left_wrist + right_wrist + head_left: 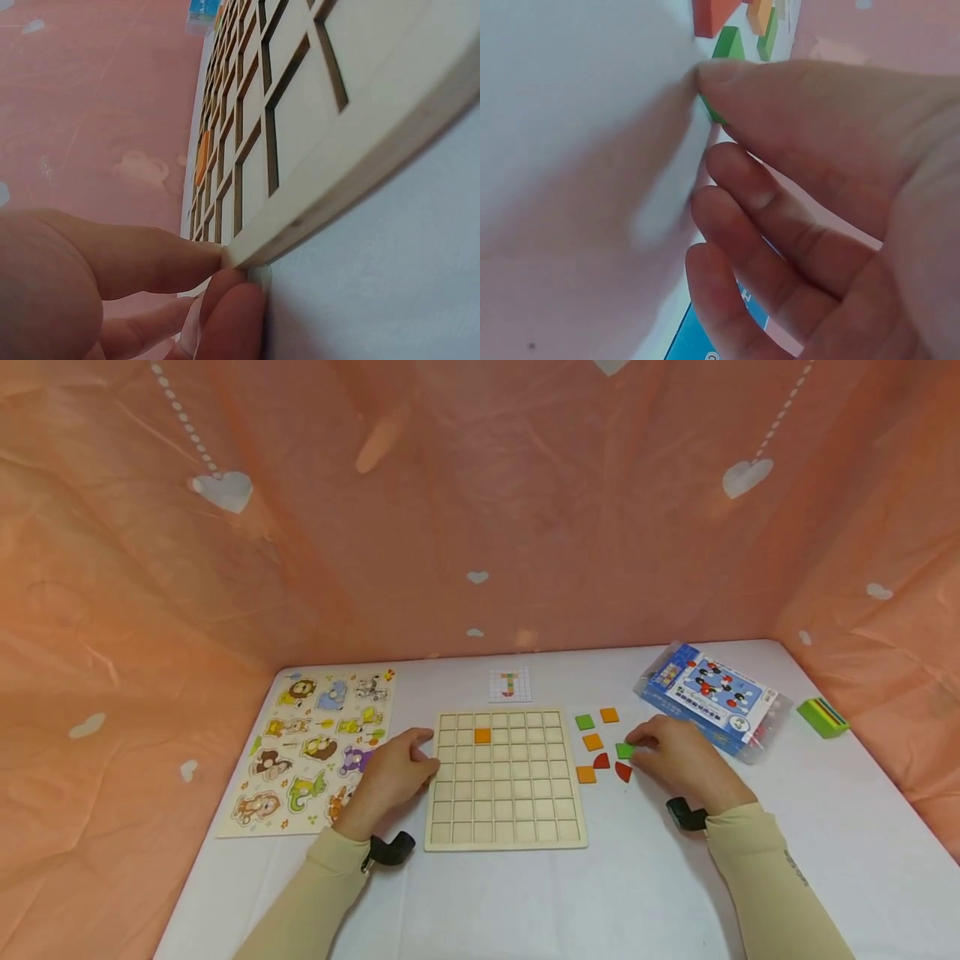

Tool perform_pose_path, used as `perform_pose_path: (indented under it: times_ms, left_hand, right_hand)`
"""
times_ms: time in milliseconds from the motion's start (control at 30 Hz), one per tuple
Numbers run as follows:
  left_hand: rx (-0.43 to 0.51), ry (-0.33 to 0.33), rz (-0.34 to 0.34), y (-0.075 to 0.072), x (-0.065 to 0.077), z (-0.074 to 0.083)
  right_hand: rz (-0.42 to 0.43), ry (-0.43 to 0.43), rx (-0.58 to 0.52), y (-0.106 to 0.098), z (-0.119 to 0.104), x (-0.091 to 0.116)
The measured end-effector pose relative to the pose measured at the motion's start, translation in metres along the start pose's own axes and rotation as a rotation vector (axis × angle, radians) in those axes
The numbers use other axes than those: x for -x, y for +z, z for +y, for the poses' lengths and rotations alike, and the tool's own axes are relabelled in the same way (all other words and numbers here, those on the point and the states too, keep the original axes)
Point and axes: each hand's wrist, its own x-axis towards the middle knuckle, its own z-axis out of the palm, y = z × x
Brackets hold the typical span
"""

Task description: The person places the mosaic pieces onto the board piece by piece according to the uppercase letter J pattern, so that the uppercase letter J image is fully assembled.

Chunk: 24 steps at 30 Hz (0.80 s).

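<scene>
A square wooden grid board lies in front of me, with one orange tile in a cell of its upper part. My left hand holds the board's left edge between thumb and fingers, seen close in the left wrist view. To the right of the board, my right hand pinches a green square tile low over the white table; in the right wrist view the thumb covers part of it and the index finger is hidden. Two red quarter-circle tiles lie beside it.
Other orange tiles and a green tile lie right of the board. Behind it is a small pattern card. An animal puzzle board lies left. A blue packaged set and a green striped block are far right.
</scene>
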Motion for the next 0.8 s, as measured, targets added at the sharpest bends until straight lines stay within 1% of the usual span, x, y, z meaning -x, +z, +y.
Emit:
perform_pose_path:
  times_ms: [200, 467, 567, 667, 733, 800]
  left_hand:
    - [0.0, 0.004, 0.002, 0.0, 0.0, 0.0]
    - [0.024, 0.002, 0.005, -0.001, 0.0, -0.001]
    - [0.04, -0.007, -0.009, -0.002, 0.0, 0.0]
    - [0.061, -0.021, -0.03, -0.002, -0.001, 0.0]
    - [0.074, -0.027, -0.038, -0.002, -0.001, -0.001]
    - [0.082, -0.028, -0.034, -0.002, 0.0, -0.001]
  right_hand:
    - [0.013, -0.002, 0.002, 0.002, 0.0, 0.0]
    - [0.034, -0.033, 0.052, 0.0, -0.002, -0.003]
    - [0.032, -0.023, 0.039, 0.001, -0.004, -0.004]
    - [0.022, -0.001, 0.011, 0.004, -0.011, -0.007]
    - [0.017, -0.013, -0.007, 0.007, -0.02, -0.013]
    - [0.016, -0.041, -0.009, 0.01, -0.033, -0.022]
